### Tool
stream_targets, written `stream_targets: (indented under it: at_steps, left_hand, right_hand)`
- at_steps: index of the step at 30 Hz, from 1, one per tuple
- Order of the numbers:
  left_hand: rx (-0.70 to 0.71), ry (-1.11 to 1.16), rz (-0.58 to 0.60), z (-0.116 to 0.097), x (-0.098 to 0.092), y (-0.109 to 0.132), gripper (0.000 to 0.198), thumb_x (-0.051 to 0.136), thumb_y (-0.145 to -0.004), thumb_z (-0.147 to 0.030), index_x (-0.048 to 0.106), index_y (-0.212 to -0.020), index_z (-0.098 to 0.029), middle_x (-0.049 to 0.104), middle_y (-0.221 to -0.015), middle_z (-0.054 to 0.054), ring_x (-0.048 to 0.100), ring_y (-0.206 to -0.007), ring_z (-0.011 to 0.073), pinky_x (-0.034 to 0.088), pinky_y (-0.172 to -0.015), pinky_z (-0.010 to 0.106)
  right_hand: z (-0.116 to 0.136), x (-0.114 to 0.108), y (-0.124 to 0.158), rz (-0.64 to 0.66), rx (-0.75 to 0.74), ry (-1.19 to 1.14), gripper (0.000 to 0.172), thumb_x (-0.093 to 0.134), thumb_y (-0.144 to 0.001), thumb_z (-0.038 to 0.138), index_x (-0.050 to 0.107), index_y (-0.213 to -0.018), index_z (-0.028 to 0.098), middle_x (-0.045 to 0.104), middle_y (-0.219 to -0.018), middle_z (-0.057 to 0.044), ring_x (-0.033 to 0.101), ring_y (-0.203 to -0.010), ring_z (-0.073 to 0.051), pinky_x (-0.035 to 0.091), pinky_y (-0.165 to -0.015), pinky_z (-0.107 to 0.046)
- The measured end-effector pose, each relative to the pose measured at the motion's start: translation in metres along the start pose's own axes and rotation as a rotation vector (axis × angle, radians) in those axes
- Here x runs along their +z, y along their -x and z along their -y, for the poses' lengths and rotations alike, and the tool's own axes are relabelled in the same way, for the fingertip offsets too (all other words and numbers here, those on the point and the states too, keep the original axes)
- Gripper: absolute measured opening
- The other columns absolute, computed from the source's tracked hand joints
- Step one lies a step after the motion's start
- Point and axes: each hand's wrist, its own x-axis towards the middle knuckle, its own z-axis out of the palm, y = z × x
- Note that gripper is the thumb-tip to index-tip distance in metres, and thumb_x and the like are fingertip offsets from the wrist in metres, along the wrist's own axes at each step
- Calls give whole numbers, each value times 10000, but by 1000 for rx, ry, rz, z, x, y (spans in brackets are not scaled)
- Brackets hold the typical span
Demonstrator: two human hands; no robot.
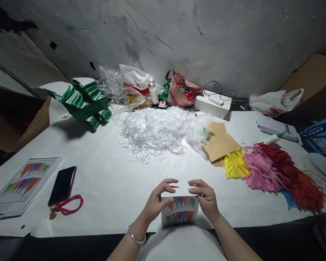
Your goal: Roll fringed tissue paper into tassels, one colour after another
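Observation:
Both my hands hold a small white packet (pixel 179 212) printed with rows of coloured pennants, at the near edge of the white table (pixel 111 181). My left hand (pixel 159 199) grips its upper left corner with curled fingers; a metal bangle sits on that wrist. My right hand (pixel 204 197) grips the upper right corner, fingers bent over the top edge. The fingertips of the two hands nearly meet above the packet.
A black phone (pixel 62 185) with a red lanyard and a larger pennant packet (pixel 21 186) lie at the left. A heap of white string (pixel 154 132) fills the middle. Fringed paper in yellow, pink and red (pixel 271 170) lies right; green fringe (pixel 84 101) and bags at the back.

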Motion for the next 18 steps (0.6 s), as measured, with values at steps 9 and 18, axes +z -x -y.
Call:
stream_targets:
  at_steps: [9, 18]
  left_hand:
    - [-25, -102, -45, 0, 1, 4, 267, 741, -823, -439, 726, -929, -194, 757, -1073, 128, 670, -1068, 298, 546, -936, 440]
    - [-24, -71, -63, 6, 3, 4, 192, 695, -870, -376, 733, -942, -202, 757, -1051, 95, 675, -1037, 262, 560, -899, 389]
  right_hand:
    - [-10, -25, -8, 195, -387, 403, 367, 576, -942, 124, 703, -1220, 326, 745, -1172, -66, 714, -1050, -241, 581, -936, -504]
    - [-11, -27, -19, 313, -516, 565, 443, 539, -961, 126, 618, -1353, 318, 758, -1078, -88, 718, -929, -237, 593, -860, -456]
